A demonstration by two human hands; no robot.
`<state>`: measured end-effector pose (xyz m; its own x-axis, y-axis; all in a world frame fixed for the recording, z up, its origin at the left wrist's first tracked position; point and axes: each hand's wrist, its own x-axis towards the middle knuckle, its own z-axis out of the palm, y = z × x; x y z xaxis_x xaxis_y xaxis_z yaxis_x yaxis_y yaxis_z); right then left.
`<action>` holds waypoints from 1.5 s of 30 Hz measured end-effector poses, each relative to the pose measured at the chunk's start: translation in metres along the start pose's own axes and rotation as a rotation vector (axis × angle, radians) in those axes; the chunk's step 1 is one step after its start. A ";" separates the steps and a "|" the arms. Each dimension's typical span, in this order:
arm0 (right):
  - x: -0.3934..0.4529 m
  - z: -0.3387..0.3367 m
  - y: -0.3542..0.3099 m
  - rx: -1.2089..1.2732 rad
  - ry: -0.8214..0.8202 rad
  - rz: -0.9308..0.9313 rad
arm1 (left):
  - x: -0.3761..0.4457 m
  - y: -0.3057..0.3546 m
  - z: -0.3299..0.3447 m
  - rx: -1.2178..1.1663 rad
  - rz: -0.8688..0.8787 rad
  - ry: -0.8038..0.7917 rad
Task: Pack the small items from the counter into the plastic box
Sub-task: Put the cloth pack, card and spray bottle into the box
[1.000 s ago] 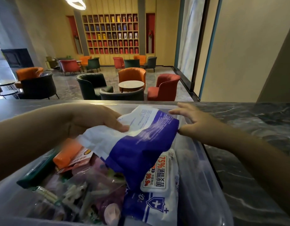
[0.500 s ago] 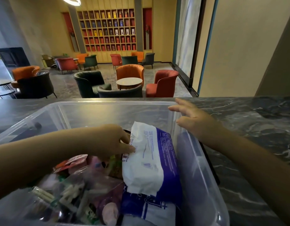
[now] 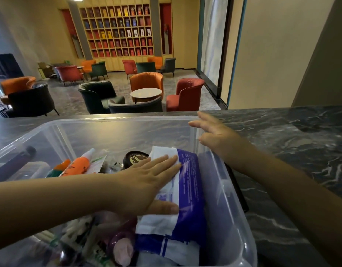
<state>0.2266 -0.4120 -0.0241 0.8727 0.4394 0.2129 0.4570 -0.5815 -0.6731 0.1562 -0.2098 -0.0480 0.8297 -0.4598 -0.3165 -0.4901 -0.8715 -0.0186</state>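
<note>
Plastic box (image 3: pixel 231 189) on the bench (image 3: pixel 293 155) looks nearly packed: a wipes pack (image 3: pixel 187 189), an orange tube (image 3: pixel 77 166) and a dark tin (image 3: pixel 134 158) already lie inside it. The left hand (image 3: pixel 147 182) presses flat-fingered on the pack; the right hand (image 3: pixel 214 135), fingers spread, rests at the box's far right rim. No loose items show on the bench beside the box.

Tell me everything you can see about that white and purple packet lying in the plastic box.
The packet is a soft, crinkly plastic pack, white on its left side and purple on its right, with small print too fine to read. It lies flat along the right wall of the clear plastic box, on top of another blue and white pack. The left hand presses on it with straight fingers. The right hand rests on the box rim, not touching the packet.
</note>
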 end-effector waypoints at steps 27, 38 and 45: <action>-0.267 -0.267 0.296 -0.388 0.521 0.578 | 0.282 0.287 -0.155 0.023 0.297 0.512; -0.369 -0.363 0.396 -0.433 0.725 0.622 | 0.463 0.511 -0.145 -0.053 0.469 0.346; -0.394 -0.394 0.440 -0.390 0.845 0.647 | 0.537 0.604 -0.125 -0.195 0.494 0.267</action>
<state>0.1515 -1.1104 -0.1252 0.7335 -0.5386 0.4147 -0.2289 -0.7701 -0.5954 0.3395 -1.0048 -0.1105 0.5663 -0.8241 0.0068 -0.7984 -0.5466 0.2525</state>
